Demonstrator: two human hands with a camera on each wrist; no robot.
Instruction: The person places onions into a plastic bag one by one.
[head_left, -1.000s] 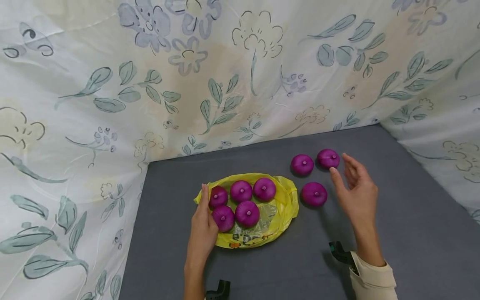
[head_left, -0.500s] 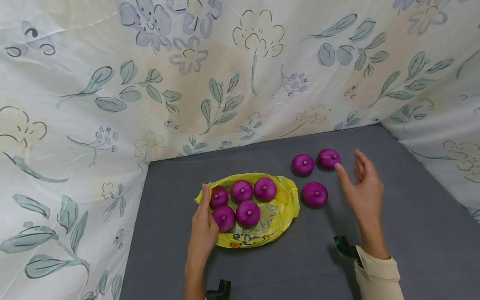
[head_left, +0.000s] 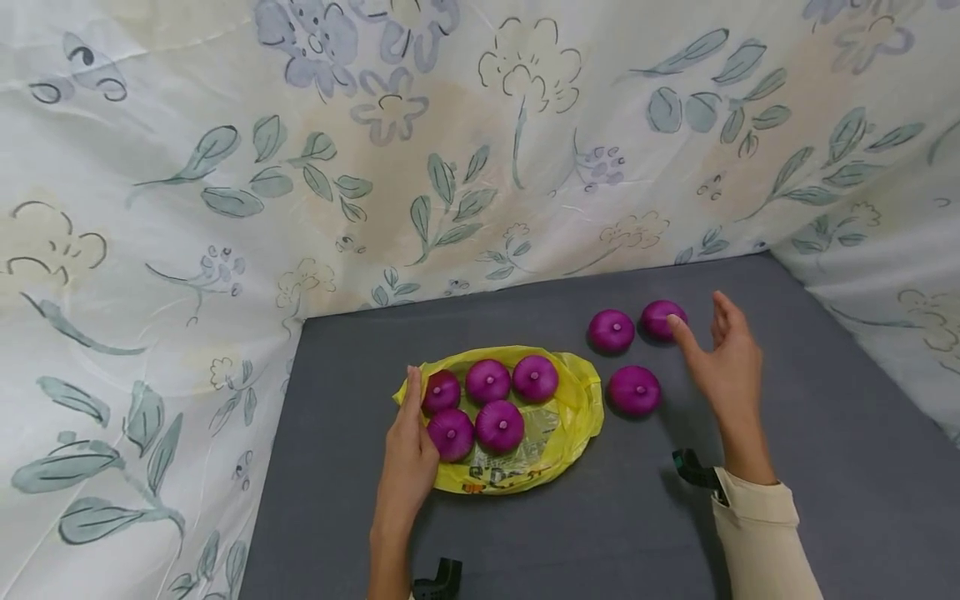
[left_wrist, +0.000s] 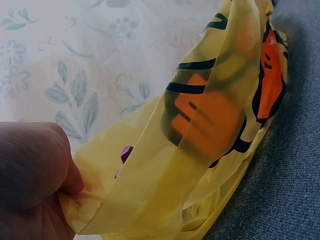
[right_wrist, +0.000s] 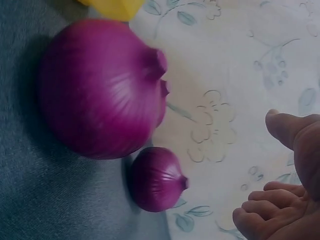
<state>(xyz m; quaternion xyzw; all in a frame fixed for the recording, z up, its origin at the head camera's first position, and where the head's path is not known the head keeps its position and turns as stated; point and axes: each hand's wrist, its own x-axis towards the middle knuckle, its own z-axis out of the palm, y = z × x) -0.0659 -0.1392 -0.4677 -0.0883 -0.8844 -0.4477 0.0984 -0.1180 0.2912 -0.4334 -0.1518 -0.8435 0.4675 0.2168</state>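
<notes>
Plastic at the rim of a yellow bag [head_left: 582, 400] is pinched in the left hand [head_left: 407, 454], with five purple onions [head_left: 500, 427] inside its mouth, though the left wrist view shows only small purple tips over the edge. The right hand [head_left: 726, 367], thumb set wide, hovers near three loose onions [head_left: 634, 391] on dark grey cloth [head_left: 570, 542], one mostly hidden behind another from the right wrist.

Pale floral-print fabric walls [head_left: 450, 100], back and both sides, dark grey cloth-covered surface [head_left: 562, 533] below
</notes>
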